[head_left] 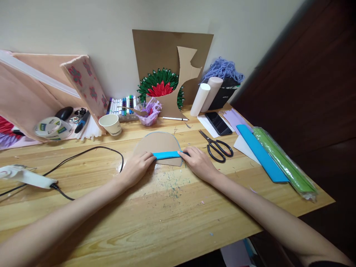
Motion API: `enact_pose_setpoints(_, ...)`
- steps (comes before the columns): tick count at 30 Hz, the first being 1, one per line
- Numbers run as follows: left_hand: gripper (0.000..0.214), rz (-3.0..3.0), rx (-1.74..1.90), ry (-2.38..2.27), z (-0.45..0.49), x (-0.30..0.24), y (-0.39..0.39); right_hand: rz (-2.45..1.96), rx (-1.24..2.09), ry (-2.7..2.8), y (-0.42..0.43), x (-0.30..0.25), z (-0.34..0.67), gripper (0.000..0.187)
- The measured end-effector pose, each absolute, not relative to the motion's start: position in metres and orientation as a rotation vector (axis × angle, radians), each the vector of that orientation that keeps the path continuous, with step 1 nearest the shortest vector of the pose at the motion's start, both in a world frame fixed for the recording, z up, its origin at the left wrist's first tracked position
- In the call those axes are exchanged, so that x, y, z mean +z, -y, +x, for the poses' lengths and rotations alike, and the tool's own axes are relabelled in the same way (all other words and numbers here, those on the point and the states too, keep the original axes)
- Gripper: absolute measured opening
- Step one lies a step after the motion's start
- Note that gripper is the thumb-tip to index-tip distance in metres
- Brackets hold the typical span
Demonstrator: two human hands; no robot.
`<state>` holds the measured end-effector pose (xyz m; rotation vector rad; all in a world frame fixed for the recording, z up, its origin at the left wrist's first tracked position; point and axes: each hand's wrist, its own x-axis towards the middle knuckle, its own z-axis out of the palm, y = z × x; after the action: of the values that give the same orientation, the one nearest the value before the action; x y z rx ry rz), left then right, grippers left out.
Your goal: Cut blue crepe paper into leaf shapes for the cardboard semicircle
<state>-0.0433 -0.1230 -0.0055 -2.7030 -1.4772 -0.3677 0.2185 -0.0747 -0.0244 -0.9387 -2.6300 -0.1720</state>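
A bright blue paper strip [167,155] lies across the lower part of a rounded cardboard piece [160,140] on the wooden table. My left hand [140,163] pinches the strip's left end. At its right end, the fingers of my right hand [197,161] are closed on the strip. The cardboard's upper curve shows beyond the strip, and its straight lower edge peeks out below; its left side is partly hidden by my left hand. To the right of my right hand lie black-handled scissors [216,145].
A white glue gun [27,177] with a black cord lies left. Behind stand a paper cup [110,124], markers [121,106], a bowl of paper scraps [148,112] and a cut cardboard sheet [178,89]. A phone [218,123], blue paper [261,152] and a green packet [283,163] lie right.
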Motion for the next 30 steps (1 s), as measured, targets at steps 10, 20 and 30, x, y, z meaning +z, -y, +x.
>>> enact_pose_setpoints(10,0.024,-2.643,-0.044,1.323,-0.04,-0.006,0.118,-0.744,-0.224,2.733,0.065,-0.016,0.216,0.025)
enact_pose_setpoints(20,0.027,-2.701,-0.063,1.46,-0.036,0.003,0.105,-0.8,-0.196,2.675,0.062,-0.018,0.195,0.022)
enact_pose_setpoints(30,0.023,-2.72,-0.211,1.612,-0.033,0.009,0.11,-0.812,0.063,2.585,0.064,-0.013,0.162,0.02)
